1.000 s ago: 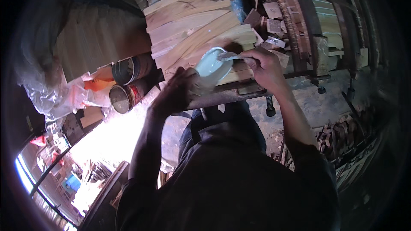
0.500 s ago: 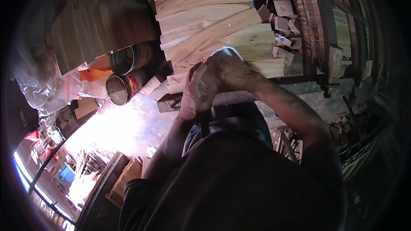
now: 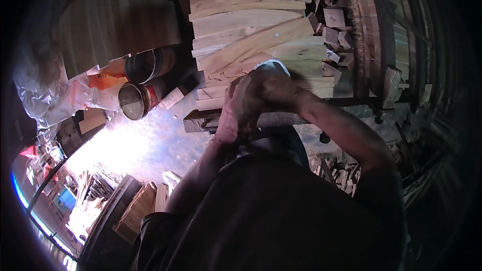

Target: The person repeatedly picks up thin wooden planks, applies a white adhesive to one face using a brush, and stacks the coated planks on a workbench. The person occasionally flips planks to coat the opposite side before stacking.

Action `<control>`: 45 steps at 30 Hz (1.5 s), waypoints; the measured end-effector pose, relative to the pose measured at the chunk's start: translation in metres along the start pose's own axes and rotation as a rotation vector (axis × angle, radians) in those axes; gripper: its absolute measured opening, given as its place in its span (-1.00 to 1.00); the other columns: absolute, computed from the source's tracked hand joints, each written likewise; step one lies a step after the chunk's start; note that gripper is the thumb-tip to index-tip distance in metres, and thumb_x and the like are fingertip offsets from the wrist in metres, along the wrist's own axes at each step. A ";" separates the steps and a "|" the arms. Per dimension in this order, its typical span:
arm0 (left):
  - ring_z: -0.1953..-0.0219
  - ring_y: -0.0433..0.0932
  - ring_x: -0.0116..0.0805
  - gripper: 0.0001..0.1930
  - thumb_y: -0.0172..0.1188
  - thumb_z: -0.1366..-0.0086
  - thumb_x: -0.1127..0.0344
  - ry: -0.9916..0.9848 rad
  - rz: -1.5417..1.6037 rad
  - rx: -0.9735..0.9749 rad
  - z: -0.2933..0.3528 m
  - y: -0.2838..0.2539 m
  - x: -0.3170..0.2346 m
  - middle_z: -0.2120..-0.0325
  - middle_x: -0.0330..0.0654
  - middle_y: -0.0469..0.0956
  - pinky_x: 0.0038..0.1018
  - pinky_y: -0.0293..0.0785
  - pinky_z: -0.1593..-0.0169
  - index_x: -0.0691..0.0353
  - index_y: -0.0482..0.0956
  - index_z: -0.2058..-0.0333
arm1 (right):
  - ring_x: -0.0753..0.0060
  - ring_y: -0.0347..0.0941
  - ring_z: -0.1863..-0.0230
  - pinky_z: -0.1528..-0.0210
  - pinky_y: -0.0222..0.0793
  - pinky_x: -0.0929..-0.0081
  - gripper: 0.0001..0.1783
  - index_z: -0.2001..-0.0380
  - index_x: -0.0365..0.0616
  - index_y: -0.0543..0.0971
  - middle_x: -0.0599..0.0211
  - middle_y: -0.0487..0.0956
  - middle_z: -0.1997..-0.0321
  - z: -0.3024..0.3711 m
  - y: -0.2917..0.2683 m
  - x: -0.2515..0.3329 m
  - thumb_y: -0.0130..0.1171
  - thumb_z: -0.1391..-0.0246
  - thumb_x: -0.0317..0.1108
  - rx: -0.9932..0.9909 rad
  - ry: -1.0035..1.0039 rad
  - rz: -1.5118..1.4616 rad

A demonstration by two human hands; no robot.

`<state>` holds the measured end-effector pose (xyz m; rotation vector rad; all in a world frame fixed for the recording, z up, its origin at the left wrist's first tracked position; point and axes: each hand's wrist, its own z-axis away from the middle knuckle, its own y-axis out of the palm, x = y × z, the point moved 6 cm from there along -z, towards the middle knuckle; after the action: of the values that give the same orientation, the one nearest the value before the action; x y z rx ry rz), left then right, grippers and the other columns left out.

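Both my hands are together over the near part of a panel of pale wooden strips [image 3: 251, 22]. My left hand [image 3: 238, 101] is upright and closed, its fingers pressed against my right hand. My right hand [image 3: 279, 91] is curled, slightly blurred, and bears down at the same spot. Just beyond the knuckles shows a dark rounded thing with a white curved rim [image 3: 273, 63]. Most of it is hidden under my hands, so its kind does not show. Small curled scraps lie on the strips left of it.
A dark bench edge [image 3: 198, 123] runs under the panel. Two open tins [image 3: 135, 101] stand at left by clear plastic sheeting [image 3: 47, 95] and another wooden panel [image 3: 115, 35]. Wood offcuts [image 3: 334, 17] are piled at right beside a dark clamp frame [image 3: 389, 80].
The whole view has shifted slightly, and the panel appears a little farther right. My hands stay together on the white-rimmed thing near the panel's front.
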<state>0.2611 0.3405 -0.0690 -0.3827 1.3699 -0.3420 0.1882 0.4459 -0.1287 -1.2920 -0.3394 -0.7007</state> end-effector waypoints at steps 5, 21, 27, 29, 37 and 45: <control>-0.20 0.30 0.24 -0.28 0.26 -0.15 0.38 -0.009 0.012 -0.027 0.002 0.002 0.003 -0.16 0.26 0.30 -0.14 0.25 -0.30 0.42 0.20 -0.27 | 0.05 0.62 0.17 0.09 0.55 0.15 -0.78 0.26 -0.12 0.68 0.06 0.61 0.18 0.023 0.009 -0.041 0.10 -0.06 -0.41 0.071 0.293 0.177; -0.33 0.19 0.06 -0.13 0.41 -0.15 0.25 -0.240 0.133 0.080 -0.028 -0.059 0.095 -0.27 0.16 0.23 -0.19 0.14 -0.37 0.36 0.13 -0.34 | 0.68 0.28 0.71 0.67 0.16 0.58 -0.76 0.06 -0.16 0.63 0.48 0.43 0.66 0.097 0.005 -0.061 0.07 -0.32 -0.34 -0.666 0.865 -1.164; -0.13 0.25 0.14 -0.16 0.51 -0.01 0.20 -0.114 -0.650 0.001 -0.073 -0.049 0.142 -0.10 0.11 0.29 -0.10 0.29 -0.18 0.36 0.30 -0.22 | -0.09 0.57 0.32 0.32 0.50 0.14 -0.84 0.24 -0.08 0.61 0.09 0.62 0.34 0.068 -0.038 -0.014 0.16 -0.08 -0.49 -0.511 0.578 -0.069; -0.09 0.26 0.13 -0.24 0.50 0.02 0.24 -0.139 -0.656 0.079 -0.078 -0.049 0.145 -0.05 0.11 0.28 -0.09 0.29 -0.13 0.39 0.34 -0.11 | 0.03 0.60 0.31 0.30 0.50 0.21 -0.83 0.21 -0.09 0.62 0.15 0.62 0.37 0.068 -0.035 -0.014 0.16 -0.12 -0.47 -0.506 0.598 -0.117; -0.03 0.39 0.06 -0.32 0.47 0.00 0.20 -0.031 -0.737 0.152 -0.077 -0.049 0.141 0.07 0.08 0.38 -0.11 0.40 0.00 0.31 0.38 -0.06 | 0.42 0.55 0.44 0.35 0.44 0.42 -0.81 0.18 -0.14 0.68 0.24 0.61 0.49 0.081 -0.006 -0.051 0.16 -0.20 -0.36 -0.571 0.742 -0.763; 0.13 0.58 -0.13 -0.57 0.58 0.12 0.32 -0.284 -0.228 -0.184 -0.057 -0.072 0.185 0.21 -0.10 0.57 -0.31 0.54 0.02 0.28 0.62 0.26 | 0.62 0.30 0.68 0.70 0.09 0.57 -0.80 0.25 -0.23 0.63 0.45 0.47 0.61 0.098 0.018 -0.069 0.17 -0.25 -0.31 -0.411 0.940 -1.352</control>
<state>0.2352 0.1890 -0.2076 -0.7163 1.0833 -0.3351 0.1624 0.5609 -0.1572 -0.8065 -0.2501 -2.4993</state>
